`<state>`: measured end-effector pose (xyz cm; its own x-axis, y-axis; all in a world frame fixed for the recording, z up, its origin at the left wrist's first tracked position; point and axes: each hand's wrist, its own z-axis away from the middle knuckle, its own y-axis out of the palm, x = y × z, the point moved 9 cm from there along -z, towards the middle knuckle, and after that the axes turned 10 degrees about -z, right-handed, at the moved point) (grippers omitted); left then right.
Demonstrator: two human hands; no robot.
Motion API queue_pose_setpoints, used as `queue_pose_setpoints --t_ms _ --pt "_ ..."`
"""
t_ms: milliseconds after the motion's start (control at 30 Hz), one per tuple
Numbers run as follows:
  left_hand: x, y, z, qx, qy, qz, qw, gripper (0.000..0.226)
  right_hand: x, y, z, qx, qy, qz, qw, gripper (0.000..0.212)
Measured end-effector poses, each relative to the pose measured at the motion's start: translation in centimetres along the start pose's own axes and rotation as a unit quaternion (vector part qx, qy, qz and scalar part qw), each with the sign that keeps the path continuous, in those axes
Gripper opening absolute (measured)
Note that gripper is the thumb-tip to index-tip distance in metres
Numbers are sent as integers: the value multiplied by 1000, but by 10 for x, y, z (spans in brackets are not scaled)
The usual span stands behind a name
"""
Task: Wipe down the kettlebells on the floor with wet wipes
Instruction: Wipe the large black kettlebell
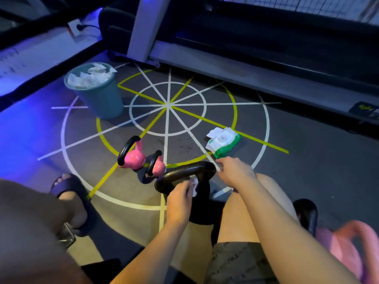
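Lower centre: the black kettlebell (184,171) stands on the floor (307,181) between your legs. Your left hand (178,198) bunches a wipe (194,184) against it, just under the handle. Your right hand (235,171) curls at the handle's right end; whether it grips cannot be told. Pink kettlebells (133,159) lie just left of it; the wipe pack (223,141) lies above and to the right.

A black kettlebell (184,171) is held at the right end of its handle by the right hand (235,171). A white wipe (194,186) is pressed against it, under the handle, by the left hand (178,198). A larger pink kettlebell (133,159) and a smaller pink kettlebell (159,168) are seen just left of the left hand. An open wipes pack (224,142) is seen just beyond the right hand, and a wipe-filled bin (98,99) well beyond the left.
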<state>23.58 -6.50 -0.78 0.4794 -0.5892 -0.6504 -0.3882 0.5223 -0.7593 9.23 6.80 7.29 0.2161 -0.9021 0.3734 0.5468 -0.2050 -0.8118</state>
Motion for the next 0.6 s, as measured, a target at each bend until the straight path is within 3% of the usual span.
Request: queue_pose_setpoints --t_ms 233,367,600 --pt "-15 33 -14 36 66 -142 987 30 -1 4 -20 -9 34 -13 999 40" --pt "-11 54 -26 101 28 -203 974 35 -5 7 -29 6 25 -18 999 38" --pt "-14 66 -31 88 58 -293 950 30 -6 5 -33 15 18 -50 998 36"
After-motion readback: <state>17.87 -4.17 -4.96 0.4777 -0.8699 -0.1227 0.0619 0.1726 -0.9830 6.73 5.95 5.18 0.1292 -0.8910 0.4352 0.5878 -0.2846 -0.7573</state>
